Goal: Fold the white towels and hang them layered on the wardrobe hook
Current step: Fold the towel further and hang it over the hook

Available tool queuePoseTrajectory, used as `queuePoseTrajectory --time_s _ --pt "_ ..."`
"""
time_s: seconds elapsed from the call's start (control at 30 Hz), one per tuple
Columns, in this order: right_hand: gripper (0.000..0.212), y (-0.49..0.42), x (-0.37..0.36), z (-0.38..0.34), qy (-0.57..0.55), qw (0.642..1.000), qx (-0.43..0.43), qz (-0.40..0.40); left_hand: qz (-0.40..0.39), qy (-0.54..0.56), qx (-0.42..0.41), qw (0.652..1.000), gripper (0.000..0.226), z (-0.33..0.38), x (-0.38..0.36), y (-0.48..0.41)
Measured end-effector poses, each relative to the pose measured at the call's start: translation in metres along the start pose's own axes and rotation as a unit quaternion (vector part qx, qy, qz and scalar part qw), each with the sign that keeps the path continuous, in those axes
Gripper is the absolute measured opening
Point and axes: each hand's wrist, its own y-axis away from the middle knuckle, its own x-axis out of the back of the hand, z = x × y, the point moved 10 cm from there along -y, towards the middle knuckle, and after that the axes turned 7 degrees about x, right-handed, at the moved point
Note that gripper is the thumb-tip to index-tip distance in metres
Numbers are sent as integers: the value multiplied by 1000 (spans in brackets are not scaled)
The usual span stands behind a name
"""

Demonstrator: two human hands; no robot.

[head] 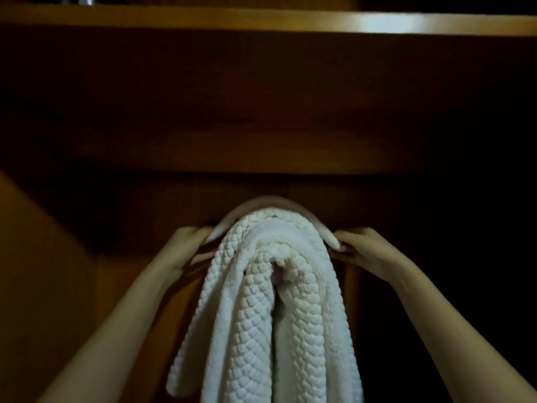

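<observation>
White quilted towels (261, 315) hang in layered folds from a support at the middle of the dark wooden wardrobe. A pinkish knob (277, 276) peeks out between the folds; it may be the hook. Behind the top of the towels arcs a smooth pale curved band (270, 200); I cannot tell whether it is a hanger or a towel edge. My left hand (193, 245) pinches the band's left end, thumb on top and fingers beneath. The band's right end is pinched the same way by my right hand (360, 250).
A wooden shelf edge (261, 21) runs across the top, catching light at the right. The wardrobe's back panel (261, 112) is dark brown. A lighter wooden side wall (37, 271) stands at the left. The right side lies in deep shadow.
</observation>
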Motion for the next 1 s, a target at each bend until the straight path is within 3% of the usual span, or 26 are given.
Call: queuePoseTrajectory --time_s 0.07,0.13,0.2,0.3,0.5,0.57,0.63,0.7,0.83,1.0 --pt "36 5 7 -22 169 983 54 52 57 -119 -75 988 25 22 3 7" --pt "50 13 -3 -56 215 965 134 67 86 -179 -148 969 39 45 -3 16" --pt "50 20 -33 -79 188 965 182 -7 75 -206 -202 954 51 66 -15 28" --pt "54 24 -67 -84 233 952 184 -79 76 -282 -215 932 56 73 -29 31" --pt "40 10 -43 -73 219 955 199 5 29 -92 -214 972 32 62 -24 24" --pt "17 3 -35 -79 210 953 214 35 29 -81 -222 971 25 60 -20 23" --pt "16 -6 -34 -82 175 962 201 51 40 -84 -233 968 18 62 -17 20" --pt "17 -19 -44 -83 158 970 185 25 27 -65 -203 977 20 61 -19 12" --pt "26 -34 -73 -93 256 947 188 -41 -13 -42 -141 989 18 56 -36 -5" --pt "23 -45 -78 -99 375 904 202 -49 16 -72 -201 977 16 69 -44 -16"
